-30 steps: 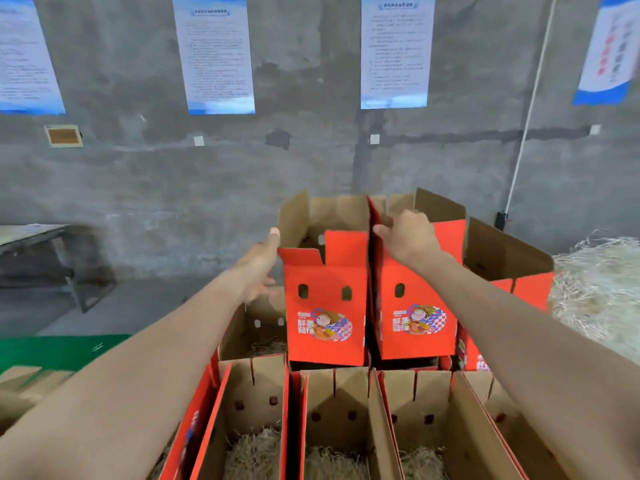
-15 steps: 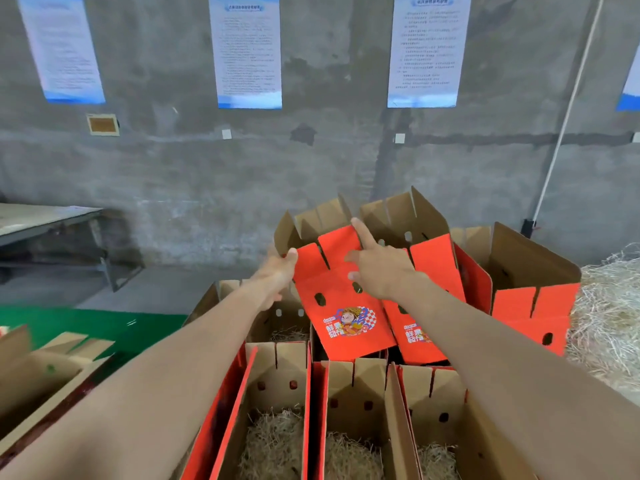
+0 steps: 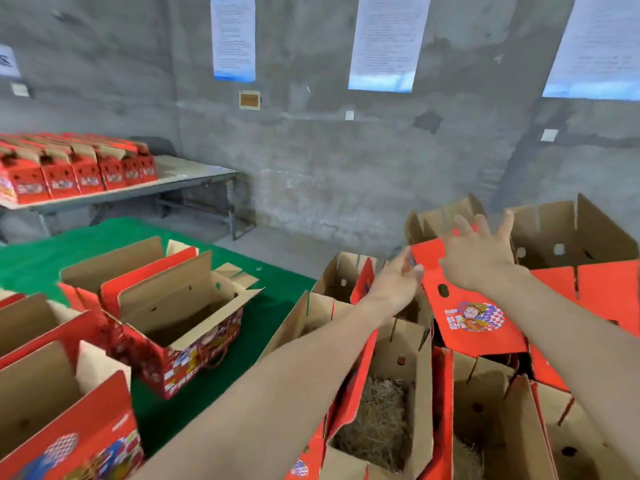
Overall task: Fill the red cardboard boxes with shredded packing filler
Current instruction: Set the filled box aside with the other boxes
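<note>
Where a second ago both grips held it upright on the stack, the right grip point(image 3: 479, 258) is now released, fingers splayed over the top flap of the red box point(image 3: 467, 306). The left grip point(image 3: 398, 285) sits at the flap's left edge, too blurred to tell whether it pinches. That box has tipped toward the person, printed face up, and leans across the lower ones; likely it is being pulled down for filling. Pale, straw-like filler point(image 3: 377, 427) already lies in the near boxes point(image 3: 420, 393) beneath the arms. To the left, open boxes point(image 3: 173, 306) stand on a green mat point(image 3: 273, 306), and shut boxes point(image 3: 79, 171) crowd a table point(image 3: 194, 174).
</note>
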